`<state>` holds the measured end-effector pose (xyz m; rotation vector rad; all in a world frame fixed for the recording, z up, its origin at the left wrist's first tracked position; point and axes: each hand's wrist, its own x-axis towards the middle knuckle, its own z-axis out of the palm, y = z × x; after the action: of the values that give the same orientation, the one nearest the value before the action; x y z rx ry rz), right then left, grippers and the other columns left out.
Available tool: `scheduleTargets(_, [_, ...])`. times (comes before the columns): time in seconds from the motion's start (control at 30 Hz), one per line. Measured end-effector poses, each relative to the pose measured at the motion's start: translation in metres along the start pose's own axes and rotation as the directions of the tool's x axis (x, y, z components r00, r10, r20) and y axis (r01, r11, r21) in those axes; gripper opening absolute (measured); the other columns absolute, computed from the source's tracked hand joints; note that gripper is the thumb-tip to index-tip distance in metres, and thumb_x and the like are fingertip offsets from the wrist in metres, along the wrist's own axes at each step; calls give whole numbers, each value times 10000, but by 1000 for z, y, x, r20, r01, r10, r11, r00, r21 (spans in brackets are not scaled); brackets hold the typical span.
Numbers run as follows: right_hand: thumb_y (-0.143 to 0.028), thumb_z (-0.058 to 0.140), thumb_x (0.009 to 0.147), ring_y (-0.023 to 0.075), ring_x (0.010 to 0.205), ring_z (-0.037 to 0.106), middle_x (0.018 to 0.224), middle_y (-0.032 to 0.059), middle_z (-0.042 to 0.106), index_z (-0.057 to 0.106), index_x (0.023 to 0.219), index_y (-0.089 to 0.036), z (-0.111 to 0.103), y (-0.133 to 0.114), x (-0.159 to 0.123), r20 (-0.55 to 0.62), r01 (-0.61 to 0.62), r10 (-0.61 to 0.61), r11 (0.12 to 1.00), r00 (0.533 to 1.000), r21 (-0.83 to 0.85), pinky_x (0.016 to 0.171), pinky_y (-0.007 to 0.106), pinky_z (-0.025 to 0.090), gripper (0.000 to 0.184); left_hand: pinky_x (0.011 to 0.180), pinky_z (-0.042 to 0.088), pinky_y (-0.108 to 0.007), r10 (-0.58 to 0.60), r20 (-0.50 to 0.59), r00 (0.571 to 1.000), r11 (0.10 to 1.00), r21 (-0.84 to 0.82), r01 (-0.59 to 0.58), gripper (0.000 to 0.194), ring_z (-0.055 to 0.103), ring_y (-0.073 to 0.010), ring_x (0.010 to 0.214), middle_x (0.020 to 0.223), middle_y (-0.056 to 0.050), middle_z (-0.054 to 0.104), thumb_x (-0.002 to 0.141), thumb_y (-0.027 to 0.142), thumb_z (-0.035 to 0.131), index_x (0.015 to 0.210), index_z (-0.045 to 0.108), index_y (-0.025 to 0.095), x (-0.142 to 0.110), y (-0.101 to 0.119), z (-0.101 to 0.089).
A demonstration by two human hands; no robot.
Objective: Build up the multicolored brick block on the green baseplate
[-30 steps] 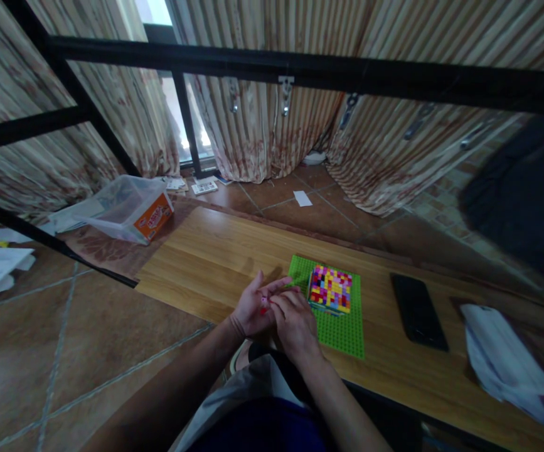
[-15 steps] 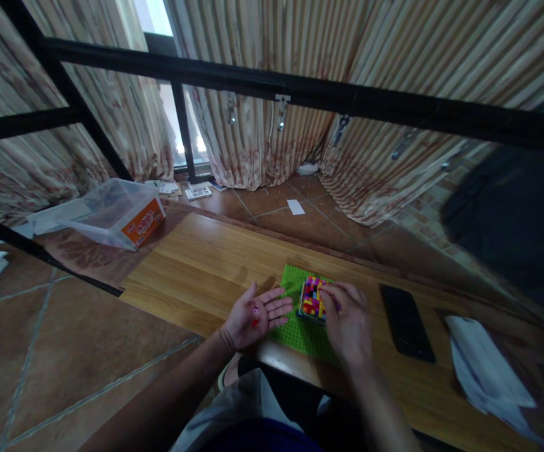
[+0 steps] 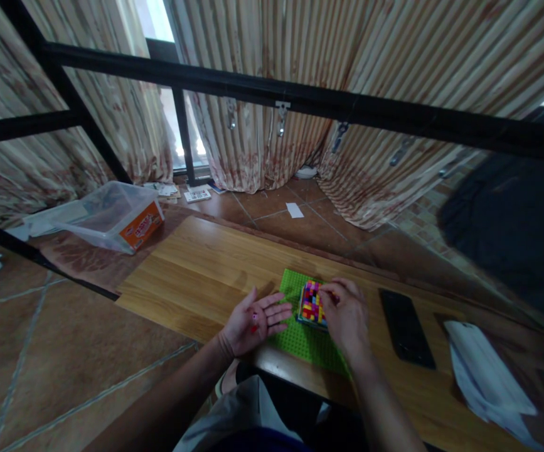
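Note:
A green studded baseplate (image 3: 300, 336) lies on the wooden table (image 3: 206, 270) in front of me. On it stands a block of many small coloured bricks (image 3: 311, 302). My left hand (image 3: 255, 320) lies palm up beside the plate's left edge, fingers spread, with a few small pink bricks (image 3: 254, 318) resting in the palm. My right hand (image 3: 344, 317) is over the right side of the block, its fingertips pinched at the block's top edge. What those fingertips hold is too small to make out.
A black phone (image 3: 406, 326) lies right of the plate, with white paper or cloth (image 3: 483, 370) farther right. A clear plastic tub with an orange label (image 3: 121, 216) sits on the floor at left. Black metal bars (image 3: 272, 94) cross overhead before striped curtains.
My right hand left my left palm and moved right onto the brick block, where it now rests. My left hand opened flat, palm up. The view shifted slightly.

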<state>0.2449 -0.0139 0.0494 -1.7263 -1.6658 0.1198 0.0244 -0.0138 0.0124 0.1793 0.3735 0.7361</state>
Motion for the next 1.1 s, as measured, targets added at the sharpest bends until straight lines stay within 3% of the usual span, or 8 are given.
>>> scheduleTargets(0.1, [-372,525,861,229,970,555,1020,91,607,711,813,-203,3,2,-1,-19,-64,65,996,998,68,864,396,447,256,949,407,-384,-3,3,1000,1000,0,3,586,631,-253,1061,1180,-195,655,957,542,323,1219,590,91,0,0,-1])
scheduleTargets(0.23, [-395,519,864,228,1019,555,1066,98,603,710,833,-202,3,4,-5,-54,-61,69,988,996,140,910,404,440,272,954,404,-387,4,-3,1000,1000,9,-4,592,626,-255,1067,1169,-196,659,957,543,323,1226,585,85,0,0,0])
scheduleTargets(0.4, [-395,520,853,230,1066,544,1110,102,598,697,960,-204,2,9,-7,-100,-94,115,976,988,195,972,440,411,282,946,406,-377,0,1,1000,1000,11,0,586,625,-247,1064,1188,-193,650,961,532,318,1237,575,84,0,-1,0])
scheduleTargets(0.77, [-373,552,805,222,1031,575,1106,108,612,704,974,-188,8,9,-4,22,-241,246,924,969,298,945,422,441,293,947,406,-375,-12,-5,1000,1000,6,12,579,625,-243,1063,1179,-182,657,966,526,304,1232,579,91,0,0,0])
scheduleTargets(1.1, [-361,552,797,213,975,604,1044,74,672,703,979,-212,12,12,-4,69,-292,286,888,956,355,914,420,456,279,974,391,-389,-9,5,1000,1000,13,9,598,619,-249,1081,1191,-189,654,968,530,288,1245,575,85,0,0,0])
